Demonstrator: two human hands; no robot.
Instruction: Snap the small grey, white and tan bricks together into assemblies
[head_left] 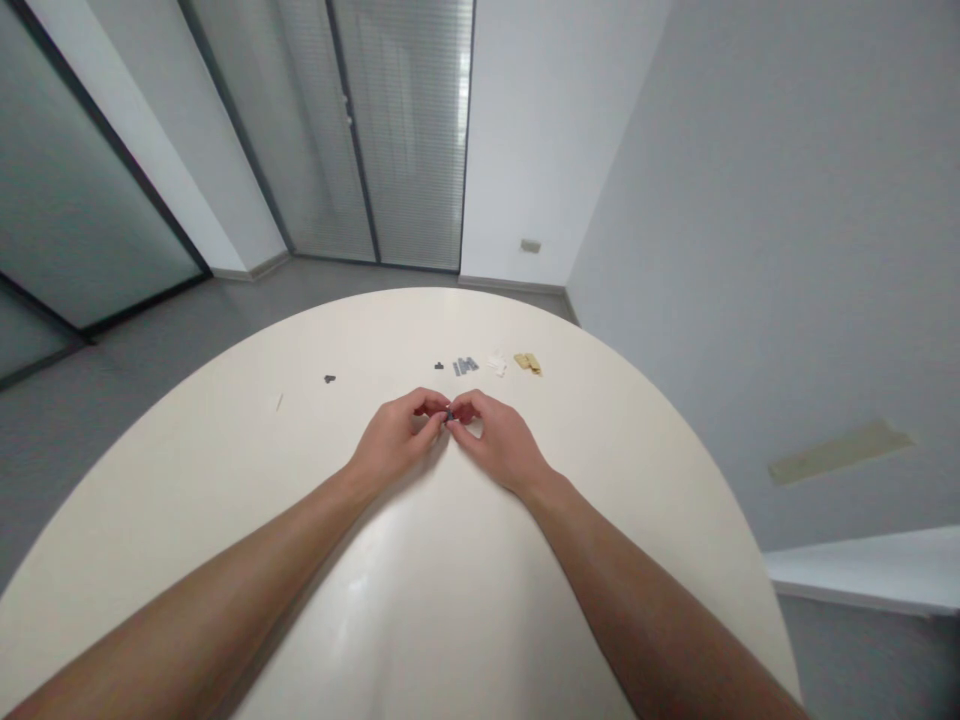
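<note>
- Pinching right at the centre of the action: the left hand [397, 437] and the right hand [500, 442] meet fingertip to fingertip around a small dark plastic piece [450, 416], and only a sliver of it shows between the fingers.
- Grip check: both grips are together, clamped on that piece from either side. From this angle, you can't tell whether the hands are resting on the surface.
- Bare forearms [202, 590] reach in from the bottom corners, angling towards each other across a round cream worktop [187, 480].
- Just beyond the fingertips, a tiny dark piece [439, 366] sits beside a cluster of grey plastic pieces [465, 366].
- Moving along that row to the right, we've got white plastic pieces [496, 364], then tan plastic pieces [527, 362] near the far edge of the worktop.
- Out to the left and well apart from the row, there's a lone dark plastic piece [330, 379], with a thin pale sliver [279, 402] further left again.
- Beyond the worktop, a grey floor [247, 300] runs to a glazed door with slatted blinds [405, 130], and a small wall plate [530, 245] sits low on the white wall beside it.
</note>
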